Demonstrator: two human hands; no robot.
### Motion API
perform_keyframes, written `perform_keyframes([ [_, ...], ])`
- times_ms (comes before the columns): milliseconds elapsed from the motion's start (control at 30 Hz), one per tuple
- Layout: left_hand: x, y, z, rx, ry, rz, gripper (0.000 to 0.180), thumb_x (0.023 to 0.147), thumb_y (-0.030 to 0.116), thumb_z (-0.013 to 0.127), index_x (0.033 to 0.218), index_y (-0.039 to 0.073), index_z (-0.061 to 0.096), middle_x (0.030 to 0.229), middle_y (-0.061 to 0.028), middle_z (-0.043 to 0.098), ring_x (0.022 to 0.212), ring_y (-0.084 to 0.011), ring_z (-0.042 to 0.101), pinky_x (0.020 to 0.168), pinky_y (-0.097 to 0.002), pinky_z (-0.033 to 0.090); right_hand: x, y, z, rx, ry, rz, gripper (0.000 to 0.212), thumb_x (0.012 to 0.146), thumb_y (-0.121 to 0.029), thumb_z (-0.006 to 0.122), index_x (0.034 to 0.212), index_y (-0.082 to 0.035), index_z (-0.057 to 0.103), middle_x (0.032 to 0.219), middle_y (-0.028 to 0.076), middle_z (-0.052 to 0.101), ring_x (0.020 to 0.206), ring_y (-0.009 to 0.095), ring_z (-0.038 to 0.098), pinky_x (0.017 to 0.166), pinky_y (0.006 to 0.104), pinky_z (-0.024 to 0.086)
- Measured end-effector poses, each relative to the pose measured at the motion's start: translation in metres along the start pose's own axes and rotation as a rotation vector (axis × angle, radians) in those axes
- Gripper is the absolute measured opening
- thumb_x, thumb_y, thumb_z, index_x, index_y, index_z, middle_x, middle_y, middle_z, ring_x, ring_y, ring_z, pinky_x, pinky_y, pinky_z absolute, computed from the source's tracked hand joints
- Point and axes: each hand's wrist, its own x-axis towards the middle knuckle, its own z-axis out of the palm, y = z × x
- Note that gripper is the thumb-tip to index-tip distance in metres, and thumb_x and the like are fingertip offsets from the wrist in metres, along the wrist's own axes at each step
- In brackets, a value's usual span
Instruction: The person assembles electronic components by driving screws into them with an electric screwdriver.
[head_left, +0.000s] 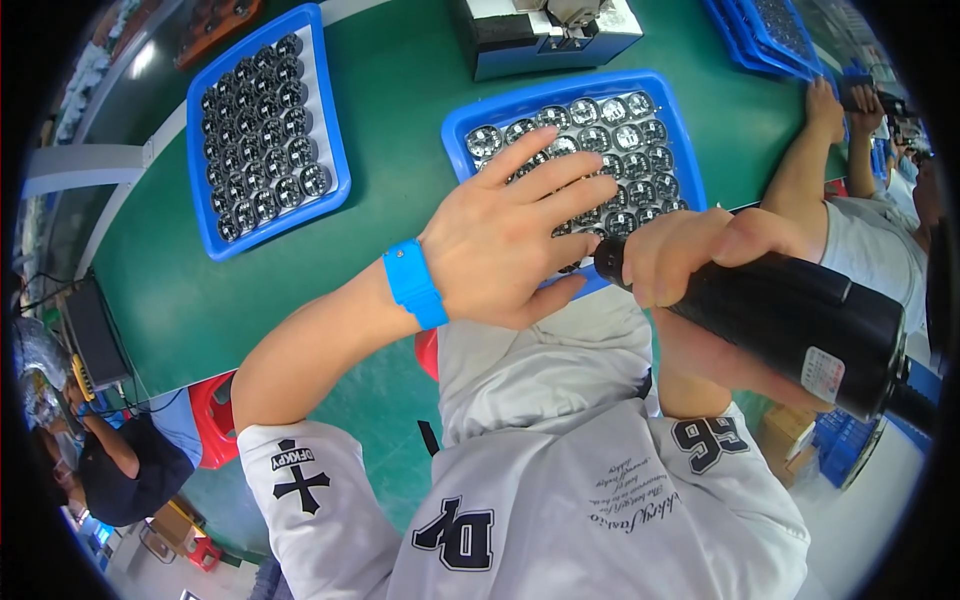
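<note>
The right hand (690, 250) is wrapped tight around a black hand tool (800, 305). The tool is fat and round like a bottle, mostly smooth, with a small pale sticker (823, 372) on its side. Its thinner front end points left, over the near edge of a blue tray (456, 128), just beside the thumb side of the left hand (510, 235). Whether the tool touches a finger there cannot be told. The left hand lies palm down over the tray, its fingers spread and not clenched. Whether its fingertips press on anything is hidden.

There is one tool and there are two hands. The tray is full of small round parts (627, 137), shiny and clear on top with dark bits, like glass buttons. Six show along the far edge; the left hand hides some others, so the whole lot cannot be counted. A second blue tray (340, 170) sits well apart on the left, holding more shiny round parts in rows. Both trays have smooth rims with rounded corners and a white bottom.

One bright blue band (415, 283) goes around the left wrist. The table (400, 120) is flat and green. Behind the full tray stands one boxy machine (600, 50), white on top and dark in front.
</note>
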Motion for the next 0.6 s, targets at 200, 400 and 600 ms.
perform_keyframes([
  [200,-0.003,0.000,-0.001,0.025,-0.016,-0.004,0.029,0.076,0.031,0.078,0.097,0.012,0.081,0.135,-0.0106,0.062,0.137,-0.0298,0.050,0.122,-0.0557,0.031,0.017,-0.007,-0.005,0.001,0.002,-0.088,0.078,0.088,-0.064,0.058,0.128,0.002,0.049,0.081,0.013,0.064,0.063,0.023,0.060,0.064,0.0381,0.051],
  [400,0.002,0.002,-0.003,0.009,-0.040,0.013,0.030,0.076,0.030,0.077,0.100,0.012,0.080,0.137,-0.0111,0.061,0.140,-0.0303,0.049,0.122,-0.0559,0.030,0.042,-0.022,-0.013,0.002,0.004,-0.167,0.112,0.079,-0.093,0.053,0.134,0.004,0.048,0.081,0.010,0.064,0.058,0.021,0.060,0.058,0.0359,0.049],
  [600,-0.002,0.005,0.000,0.014,-0.059,-0.010,0.031,0.077,0.032,0.078,0.103,0.016,0.079,0.142,-0.0124,0.061,0.139,-0.0321,0.052,0.120,-0.0584,0.028,0.108,-0.034,-0.014,0.032,0.161,-0.057,0.109,0.087,-0.090,0.045,0.142,0.004,0.039,0.081,0.003,0.055,0.060,0.018,0.054,0.059,0.0342,0.046],
])
